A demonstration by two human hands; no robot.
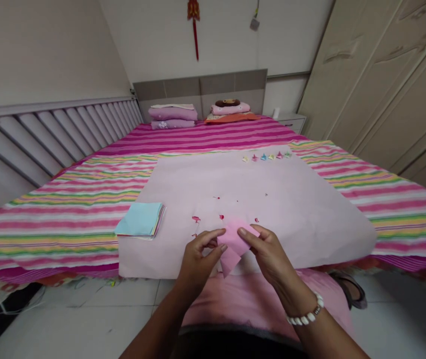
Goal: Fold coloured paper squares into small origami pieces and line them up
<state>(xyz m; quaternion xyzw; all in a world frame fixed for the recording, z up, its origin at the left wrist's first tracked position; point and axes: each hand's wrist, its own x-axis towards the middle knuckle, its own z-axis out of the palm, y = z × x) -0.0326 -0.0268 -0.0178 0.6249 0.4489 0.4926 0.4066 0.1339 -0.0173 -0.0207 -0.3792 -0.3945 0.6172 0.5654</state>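
A partly folded sheet of pink origami paper (234,243) is held up between both hands, over the near edge of the white sheet. My left hand (202,257) pinches its left edge between thumb and fingers. On the opposite side, my right hand (270,253) grips the paper with the thumb lying on top. One pointed corner hangs down toward the pink cushion below. To the left lies a stack of square coloured paper (140,219), light blue on top. Several small folded paper pieces (264,157) stand in a row at the far right of the sheet.
The large white sheet (183,182) lies on a bed with a striped cover (67,199) and has several torn holes showing red. Folded bedding (173,114) sits by the headboard. A metal rail (67,127) runs along the left, a wardrobe (377,89) along the right.
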